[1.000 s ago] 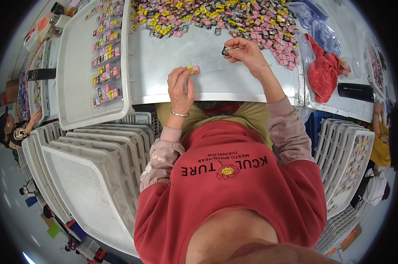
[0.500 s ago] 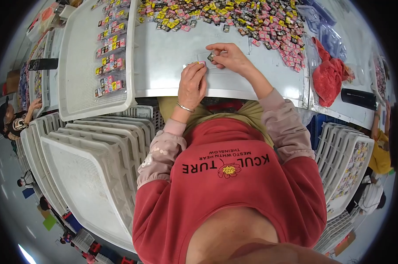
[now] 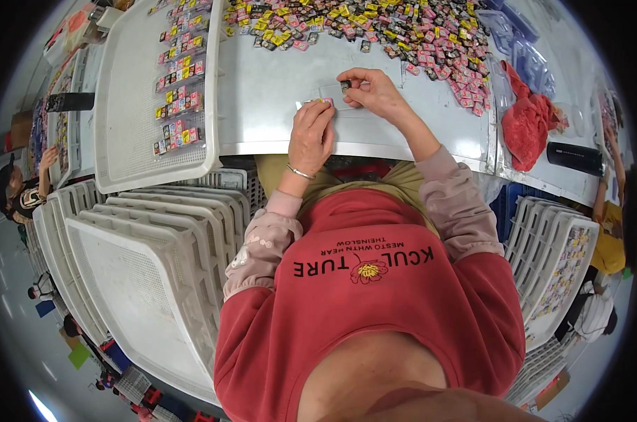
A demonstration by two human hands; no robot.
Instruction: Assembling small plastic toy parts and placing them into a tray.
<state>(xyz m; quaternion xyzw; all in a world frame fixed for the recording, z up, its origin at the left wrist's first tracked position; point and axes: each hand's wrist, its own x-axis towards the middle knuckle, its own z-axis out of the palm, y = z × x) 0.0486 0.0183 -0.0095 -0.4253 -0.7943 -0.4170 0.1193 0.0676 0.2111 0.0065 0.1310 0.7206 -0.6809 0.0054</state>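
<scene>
Between my hands lies a clear plastic tray (image 3: 328,92) on the pale metal worktable, hard to make out against it. My left hand (image 3: 311,138) is closed over the tray's left end, fingers together. A small pink and yellow block (image 3: 327,101) shows at its fingertips. To the right, my right hand (image 3: 376,94) pinches a small dark block (image 3: 346,86) between thumb and forefinger, above the tray's right part. What lies under my left fingers is hidden.
A wide heap of small pink, yellow and black blocks (image 3: 431,49) covers the table's far side. At left, a white mesh tray (image 3: 125,112) carries rows of filled clear packs. A red cloth (image 3: 526,130) and black cylinder (image 3: 575,158) lie right. White trays (image 3: 142,281) are stacked below left.
My right hand has shifted slightly right and tilted the dark block more upright. My left hand stays almost in place at the tray.
</scene>
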